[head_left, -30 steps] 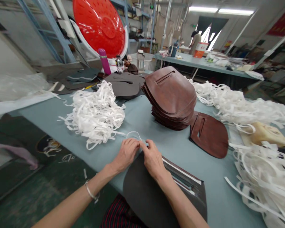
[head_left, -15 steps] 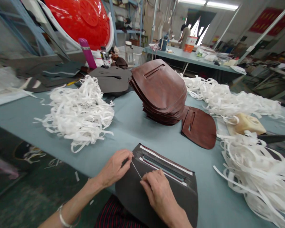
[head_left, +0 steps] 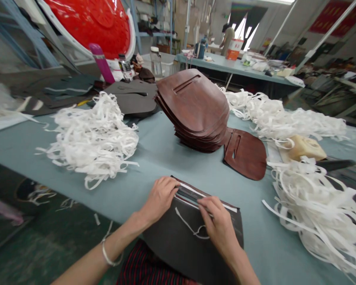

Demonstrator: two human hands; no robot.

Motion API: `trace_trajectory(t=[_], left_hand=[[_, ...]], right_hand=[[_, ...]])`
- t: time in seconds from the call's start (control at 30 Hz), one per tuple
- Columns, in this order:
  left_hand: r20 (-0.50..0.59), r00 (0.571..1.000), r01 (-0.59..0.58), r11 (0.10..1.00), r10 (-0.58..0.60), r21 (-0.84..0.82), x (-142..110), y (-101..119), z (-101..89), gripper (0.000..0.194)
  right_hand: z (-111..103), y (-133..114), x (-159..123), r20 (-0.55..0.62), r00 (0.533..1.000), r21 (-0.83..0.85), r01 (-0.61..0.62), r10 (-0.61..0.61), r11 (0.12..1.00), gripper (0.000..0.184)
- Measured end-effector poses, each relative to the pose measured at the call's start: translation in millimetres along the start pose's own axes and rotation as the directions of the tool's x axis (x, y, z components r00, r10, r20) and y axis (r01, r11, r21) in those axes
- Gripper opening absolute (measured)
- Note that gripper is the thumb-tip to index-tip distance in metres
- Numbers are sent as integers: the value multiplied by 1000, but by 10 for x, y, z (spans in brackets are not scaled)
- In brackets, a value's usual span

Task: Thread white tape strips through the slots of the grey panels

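at the near edge of a worktop (head_left: 148, 154), a person's left hand (head_left: 160, 198) and right hand (head_left: 216, 217) bend their fingers over a slotted dark panel (head_left: 175, 241); whether they pinch it cannot be told. a loose white strip (head_left: 186, 223) curls on it, nearer than the brown stack (head_left: 195, 107).
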State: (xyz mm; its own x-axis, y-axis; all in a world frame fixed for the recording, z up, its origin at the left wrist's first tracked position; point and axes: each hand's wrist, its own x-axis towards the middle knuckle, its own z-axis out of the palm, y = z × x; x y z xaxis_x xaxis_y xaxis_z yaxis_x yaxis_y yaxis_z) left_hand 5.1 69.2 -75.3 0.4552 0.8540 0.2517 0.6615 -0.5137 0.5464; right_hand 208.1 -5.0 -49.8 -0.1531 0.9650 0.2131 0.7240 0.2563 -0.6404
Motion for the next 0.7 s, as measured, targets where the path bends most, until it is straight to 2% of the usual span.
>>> trace_trajectory(t=[0.1, 0.23, 0.3, 0.53, 0.7], left_hand=[[-5, 999, -42, 996, 43, 81, -30, 68, 126, 22], [-13, 998, -61, 985, 64, 162, -99, 37, 274, 30], [-19, 997, -70, 983, 74, 173, -128, -4, 316, 32], [11, 998, -62, 983, 61, 173, -144, -18, 283, 31], [17, 997, -71, 979, 69, 192, -148, -28, 284, 31]], right_hand=[[149, 132, 346, -16, 999, -114, -34, 33, 993, 19], [329, 170, 657, 157, 988, -431, 58, 11, 901, 17], [378, 142, 715, 216, 976, -506, 105, 8, 856, 15], [488, -8, 761, 250, 967, -574, 104, 53, 812, 20], [431, 174, 877, 228, 970, -546, 58, 82, 836, 14]])
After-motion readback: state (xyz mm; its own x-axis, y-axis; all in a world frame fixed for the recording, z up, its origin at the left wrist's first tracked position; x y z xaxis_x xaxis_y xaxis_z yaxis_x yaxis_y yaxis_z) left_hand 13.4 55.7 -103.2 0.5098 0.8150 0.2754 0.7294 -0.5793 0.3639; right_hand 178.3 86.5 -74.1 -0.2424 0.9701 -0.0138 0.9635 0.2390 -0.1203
